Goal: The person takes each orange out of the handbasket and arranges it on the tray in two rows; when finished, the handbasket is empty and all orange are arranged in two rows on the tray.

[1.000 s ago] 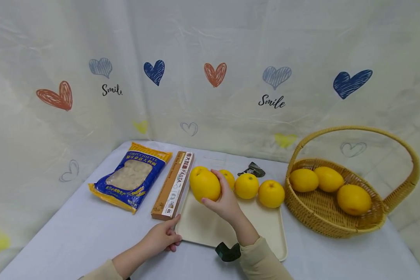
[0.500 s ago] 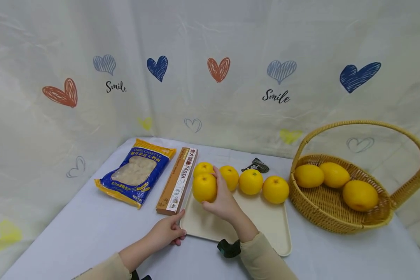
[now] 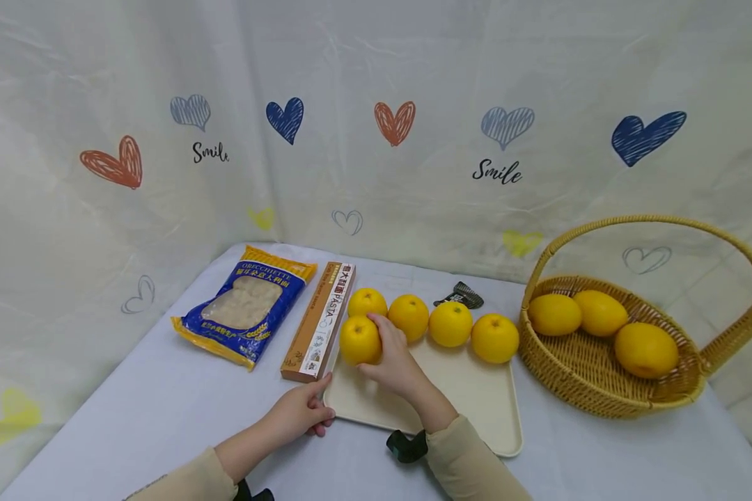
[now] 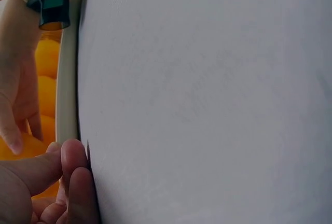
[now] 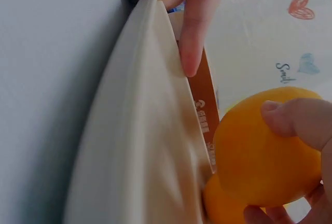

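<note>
A: State of the hands?

B: Right hand (image 3: 396,358) is grasping a yellow fruit (image 3: 358,340), thumb pressing one side, fingers curling round the other. Left hand (image 3: 297,414) is pinching the near left corner of the cream tray (image 3: 476,396), its index finger lying along the rim.

A: Position of the held fruit?

B: It is occupying the left part of the tray area, in front of the leftmost of four yellow fruits (image 3: 450,324) that are lining the far side. Whether it is touching the tray floor, I cannot tell.

A: Other items on the desk (image 3: 144,417)?

B: A pasta box (image 3: 319,323) is lying beside the tray's left edge; a blue and yellow pasta bag (image 3: 241,306) is lying further left. A dark packet (image 3: 466,296) is sitting behind the row.

A: And right of the tray?

B: A wicker basket (image 3: 560,379) is standing there, its handle arching over, and is holding three more fruits (image 3: 645,350). Behind everything, a heart-printed curtain (image 3: 426,62) is hanging.
</note>
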`<action>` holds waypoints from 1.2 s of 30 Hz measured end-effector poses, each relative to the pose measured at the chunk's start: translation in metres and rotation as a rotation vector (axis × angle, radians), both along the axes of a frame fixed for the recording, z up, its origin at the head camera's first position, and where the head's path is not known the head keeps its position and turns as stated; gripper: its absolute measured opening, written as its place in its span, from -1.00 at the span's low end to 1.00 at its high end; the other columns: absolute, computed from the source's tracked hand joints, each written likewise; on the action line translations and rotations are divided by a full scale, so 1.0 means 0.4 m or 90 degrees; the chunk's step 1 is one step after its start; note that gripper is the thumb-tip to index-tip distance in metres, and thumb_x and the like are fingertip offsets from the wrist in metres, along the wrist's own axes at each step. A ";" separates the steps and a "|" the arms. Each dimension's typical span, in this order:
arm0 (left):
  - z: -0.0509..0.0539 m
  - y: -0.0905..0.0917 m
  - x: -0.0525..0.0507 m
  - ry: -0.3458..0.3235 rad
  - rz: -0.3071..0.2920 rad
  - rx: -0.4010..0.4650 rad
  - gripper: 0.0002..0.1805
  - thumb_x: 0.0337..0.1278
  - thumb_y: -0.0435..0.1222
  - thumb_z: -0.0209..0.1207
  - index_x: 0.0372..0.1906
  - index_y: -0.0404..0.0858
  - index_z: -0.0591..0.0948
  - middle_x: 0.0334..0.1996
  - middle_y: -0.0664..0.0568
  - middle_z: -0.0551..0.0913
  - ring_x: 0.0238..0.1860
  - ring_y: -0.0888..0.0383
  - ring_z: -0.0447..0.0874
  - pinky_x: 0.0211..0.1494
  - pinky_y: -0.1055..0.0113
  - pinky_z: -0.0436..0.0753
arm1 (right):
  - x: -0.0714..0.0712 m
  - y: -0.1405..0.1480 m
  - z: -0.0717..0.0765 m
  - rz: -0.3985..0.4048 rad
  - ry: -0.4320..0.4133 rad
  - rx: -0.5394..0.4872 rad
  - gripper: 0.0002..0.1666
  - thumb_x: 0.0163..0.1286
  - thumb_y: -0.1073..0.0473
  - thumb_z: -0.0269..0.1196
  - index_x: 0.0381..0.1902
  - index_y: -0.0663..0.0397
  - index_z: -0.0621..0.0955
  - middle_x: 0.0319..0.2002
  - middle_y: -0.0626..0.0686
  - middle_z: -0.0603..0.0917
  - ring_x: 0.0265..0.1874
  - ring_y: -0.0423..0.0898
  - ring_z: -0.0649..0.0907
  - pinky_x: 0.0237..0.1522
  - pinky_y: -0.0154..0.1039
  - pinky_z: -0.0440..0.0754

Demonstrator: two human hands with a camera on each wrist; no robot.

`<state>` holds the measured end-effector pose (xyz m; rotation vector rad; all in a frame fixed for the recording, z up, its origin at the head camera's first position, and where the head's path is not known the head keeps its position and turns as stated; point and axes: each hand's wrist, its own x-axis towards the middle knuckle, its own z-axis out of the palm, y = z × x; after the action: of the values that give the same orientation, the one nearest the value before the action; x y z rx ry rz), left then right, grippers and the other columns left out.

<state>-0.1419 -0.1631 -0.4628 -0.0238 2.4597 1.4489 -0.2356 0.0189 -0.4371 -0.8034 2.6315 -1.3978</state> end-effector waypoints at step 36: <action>-0.005 -0.003 -0.006 -0.009 0.009 0.019 -0.21 0.02 -0.33 0.21 0.36 -0.31 0.12 -0.62 0.07 0.61 -0.66 0.26 0.54 -0.52 0.34 0.57 | -0.013 -0.015 -0.046 -0.002 -0.102 -0.024 0.03 0.02 0.01 0.39 0.37 -0.08 0.09 0.28 0.18 0.16 0.21 0.06 0.33 0.28 0.04 0.23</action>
<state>-0.1442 -0.1643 -0.4648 -0.0446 2.4312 1.4852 -0.2407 0.0128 -0.4556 -0.6610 2.4936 -1.4513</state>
